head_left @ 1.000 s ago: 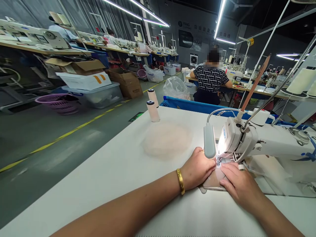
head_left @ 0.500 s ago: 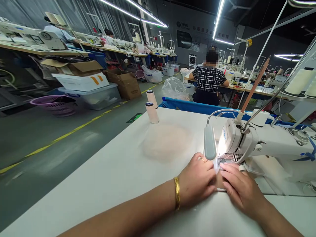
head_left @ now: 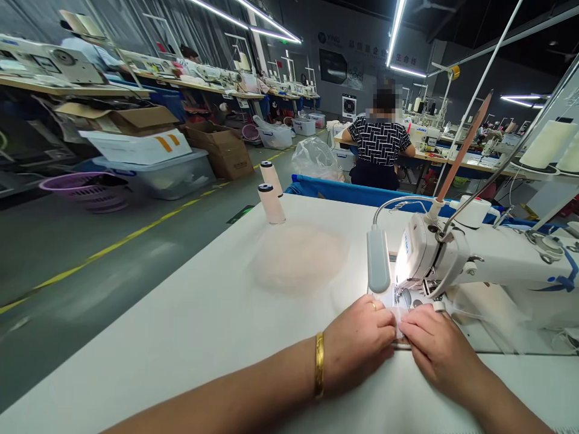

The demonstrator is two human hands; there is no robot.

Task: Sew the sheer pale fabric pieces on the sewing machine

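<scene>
My left hand [head_left: 357,340], with a gold bangle on the wrist and a ring, lies curled on the white table just before the needle of a white sewing machine [head_left: 488,265]. My right hand [head_left: 429,346] lies beside it, fingertips meeting the left. Together they pinch a small pale piece of fabric [head_left: 400,334], mostly hidden under the fingers. A grey lamp head [head_left: 377,259] on a flexible neck lights the needle plate.
A round pale heap of sheer fabric [head_left: 298,256] lies on the white table [head_left: 181,337]. Two thread cones [head_left: 270,202] stand at its far edge. A person in a patterned black shirt [head_left: 379,144] sits ahead. Boxes, bins and a purple basket [head_left: 85,190] line the aisle at left.
Both hands have drawn back toward me from under the presser foot, and the fabric piece has come with them. The fingertips have closed together on it.
</scene>
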